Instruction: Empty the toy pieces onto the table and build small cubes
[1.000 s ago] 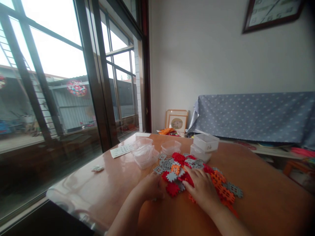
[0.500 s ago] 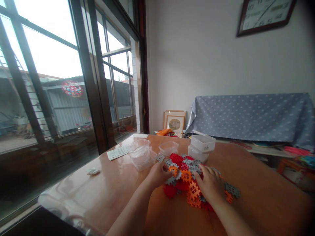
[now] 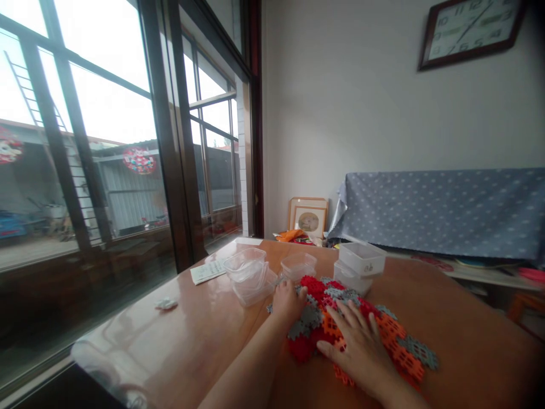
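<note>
Many pcs under R hand, inside tbl edge.

Right grip over toothed pieces

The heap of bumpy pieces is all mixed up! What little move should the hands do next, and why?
Maybe the right hand could gently spread the heap of pieces out flatter. Red, grey and orange ones overlap there, so some are partly hidden, and that hand is spread open over them.
</note>
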The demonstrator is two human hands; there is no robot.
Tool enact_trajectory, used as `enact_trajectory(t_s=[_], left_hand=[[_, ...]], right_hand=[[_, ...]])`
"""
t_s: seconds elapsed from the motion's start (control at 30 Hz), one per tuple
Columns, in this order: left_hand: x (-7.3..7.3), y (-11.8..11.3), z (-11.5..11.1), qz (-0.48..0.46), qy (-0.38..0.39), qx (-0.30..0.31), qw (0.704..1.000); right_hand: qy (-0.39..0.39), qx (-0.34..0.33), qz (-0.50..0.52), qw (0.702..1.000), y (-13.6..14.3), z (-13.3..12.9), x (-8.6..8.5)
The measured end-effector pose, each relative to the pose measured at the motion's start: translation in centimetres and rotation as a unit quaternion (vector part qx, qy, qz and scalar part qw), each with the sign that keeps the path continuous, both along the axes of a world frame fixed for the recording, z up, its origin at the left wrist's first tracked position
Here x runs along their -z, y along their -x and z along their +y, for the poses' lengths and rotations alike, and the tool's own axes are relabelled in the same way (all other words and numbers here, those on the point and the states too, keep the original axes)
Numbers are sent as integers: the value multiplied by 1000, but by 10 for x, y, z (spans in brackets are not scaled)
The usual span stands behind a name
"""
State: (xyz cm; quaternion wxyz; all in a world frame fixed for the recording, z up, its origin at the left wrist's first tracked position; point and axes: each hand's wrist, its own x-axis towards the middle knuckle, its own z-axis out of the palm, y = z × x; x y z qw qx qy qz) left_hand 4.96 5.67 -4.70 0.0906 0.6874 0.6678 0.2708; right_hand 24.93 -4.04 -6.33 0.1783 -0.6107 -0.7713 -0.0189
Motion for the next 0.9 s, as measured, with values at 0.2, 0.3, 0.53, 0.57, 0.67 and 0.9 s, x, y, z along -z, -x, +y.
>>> enact_trajectory(t_s=[0.2, 0.3, 0.53, 0.57, 0.67, 0.9], left_hand=[[21, 1, 17, 46, 39, -15, 998], [23, -1, 16, 20, 28, 2, 999], [12, -7, 15, -141, -7, 66, 988], [10, -8, 17, -160, -8, 75, 984], [6, -11, 20, -221, -17, 96, 970], [-11, -26, 28, -339, -17, 153, 928]], right_hand=[[7, 14, -17, 1000, -2, 2, 3], [8, 12, -25, 1000, -1, 1, 4], [-3, 8, -18, 1000, -2, 4, 9], [-4, 7, -12, 1000, -2, 6, 10], [-1, -3, 6, 1000, -3, 9, 13], [10, -13, 26, 1000, -4, 7, 8]])
